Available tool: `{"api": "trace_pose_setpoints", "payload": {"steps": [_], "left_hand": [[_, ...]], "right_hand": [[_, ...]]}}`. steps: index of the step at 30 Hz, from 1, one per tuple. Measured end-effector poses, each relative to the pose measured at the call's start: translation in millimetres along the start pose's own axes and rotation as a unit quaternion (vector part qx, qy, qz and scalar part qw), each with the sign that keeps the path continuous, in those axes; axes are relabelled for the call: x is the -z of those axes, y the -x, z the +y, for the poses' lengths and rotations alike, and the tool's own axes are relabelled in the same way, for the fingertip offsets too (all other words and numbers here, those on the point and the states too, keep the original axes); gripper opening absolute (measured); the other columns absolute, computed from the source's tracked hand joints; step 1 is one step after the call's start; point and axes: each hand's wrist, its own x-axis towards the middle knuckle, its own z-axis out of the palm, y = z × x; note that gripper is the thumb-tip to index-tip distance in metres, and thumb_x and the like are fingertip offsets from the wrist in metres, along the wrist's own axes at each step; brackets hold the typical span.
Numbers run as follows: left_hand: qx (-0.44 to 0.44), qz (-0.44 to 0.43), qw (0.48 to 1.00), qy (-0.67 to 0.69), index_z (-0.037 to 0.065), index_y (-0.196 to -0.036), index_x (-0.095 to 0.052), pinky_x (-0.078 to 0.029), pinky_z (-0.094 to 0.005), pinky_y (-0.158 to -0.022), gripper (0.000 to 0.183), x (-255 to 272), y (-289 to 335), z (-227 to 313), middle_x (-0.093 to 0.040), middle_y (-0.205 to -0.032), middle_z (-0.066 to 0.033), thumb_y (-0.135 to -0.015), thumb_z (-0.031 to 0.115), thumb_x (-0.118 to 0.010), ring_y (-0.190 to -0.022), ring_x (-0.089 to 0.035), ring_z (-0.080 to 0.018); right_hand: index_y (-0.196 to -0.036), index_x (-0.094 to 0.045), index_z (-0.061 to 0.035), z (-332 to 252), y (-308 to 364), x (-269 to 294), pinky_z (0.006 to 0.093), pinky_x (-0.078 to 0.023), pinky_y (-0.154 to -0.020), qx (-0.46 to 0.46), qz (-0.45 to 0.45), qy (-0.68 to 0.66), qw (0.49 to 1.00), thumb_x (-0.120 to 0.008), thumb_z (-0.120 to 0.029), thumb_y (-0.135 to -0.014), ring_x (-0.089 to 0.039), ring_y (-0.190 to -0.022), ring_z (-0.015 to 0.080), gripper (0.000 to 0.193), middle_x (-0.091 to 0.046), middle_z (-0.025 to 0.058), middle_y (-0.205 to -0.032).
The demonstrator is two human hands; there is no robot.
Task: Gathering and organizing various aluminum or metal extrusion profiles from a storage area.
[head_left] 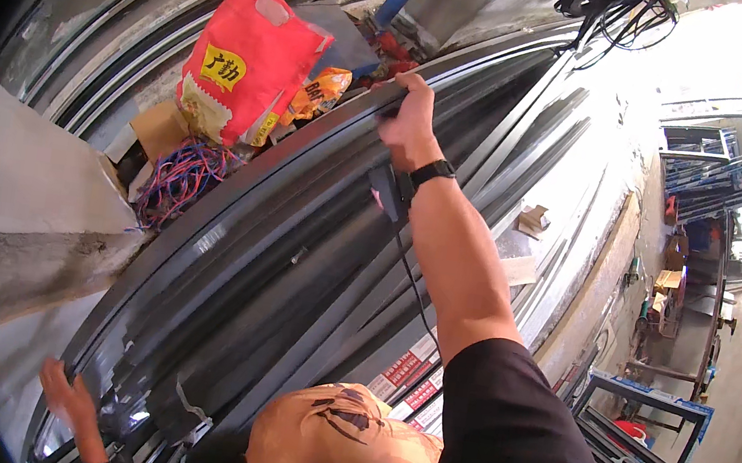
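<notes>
A long dark grey metal profile [237, 178] runs from the lower left to the upper middle, along the far side of a stack of similar profiles [292, 263]. My right hand [411, 129], with a black band at the wrist, is closed over its upper part, fingers curled across the edge and slightly blurred. At the lower-left end my left hand [69, 403] is curled at the edge of the same profile; its fingers are partly smeared. Beside my right wrist sits a small dark box [386, 189] with a thin black cable trailing from it.
Beyond the profiles stand a red printed sack [248, 65], an orange packet [322, 94] and tangled red-and-blue cords [183, 181]. A pale pillar [50, 180] rises at left. Black cables [615, 15] lie top right. Framed pieces [639, 435] stand at right. Peach patterned cloth [325, 441] bulges below.
</notes>
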Motion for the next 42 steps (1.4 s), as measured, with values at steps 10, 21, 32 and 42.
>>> {"api": "trace_pose_setpoints", "payload": {"steps": [10, 21, 32, 42], "left_hand": [[0.057, 0.036, 0.997, -0.029, 0.000, -0.113, -0.054, -0.037, -0.0459, -0.101, 0.046, 19, 6, -56, -0.055, -0.122, -0.0187, -0.069, -0.005, -0.065, -0.118, -0.048, -0.0392], [-0.005, -0.121, 0.991, 0.062, 0.002, -0.106, -0.058, -0.044, -0.0455, -0.087, 0.035, 33, -45, 98, -0.060, -0.106, -0.0172, -0.073, 0.004, -0.068, -0.102, -0.055, -0.0382], [0.105, -0.131, 0.985, 0.043, -0.001, -0.102, -0.056, -0.043, -0.0412, -0.088, 0.034, 39, 2, -6, -0.058, -0.101, -0.0193, -0.070, 0.000, -0.069, -0.097, -0.056, -0.0384], [0.130, -0.231, 0.963, 0.056, -0.003, -0.116, -0.057, -0.041, -0.0423, -0.096, 0.058, 9, 15, -41, -0.060, -0.113, -0.0212, -0.062, 0.001, -0.077, -0.109, -0.054, -0.0375]], "right_hand": [[-0.082, -0.058, -0.0032, 27, 32, -32, 0.0364, -0.048, -0.073, -0.012, -0.047, -0.002, 0.999, -0.055, -0.017, -0.081, -0.059, -0.074, 0.0250, 0.015, -0.062, 0.0101, -0.077], [-0.116, -0.050, -0.0177, 45, 95, -22, 0.0378, -0.045, -0.075, -0.053, 0.058, 0.129, 0.989, -0.057, -0.034, -0.087, -0.056, -0.092, 0.0199, 0.034, -0.059, 0.0019, -0.102], [-0.137, -0.044, -0.0093, 8, -22, 45, 0.0431, -0.036, -0.104, 0.002, 0.084, -0.059, 0.995, -0.032, -0.074, -0.088, -0.046, -0.122, 0.0320, 0.082, -0.051, 0.0118, -0.136], [-0.138, -0.046, -0.0128, 1, 32, 52, 0.0453, -0.028, -0.110, 0.020, 0.176, -0.077, 0.981, -0.047, -0.068, -0.087, -0.040, -0.131, 0.0295, 0.075, -0.042, 0.0067, -0.146]]}}
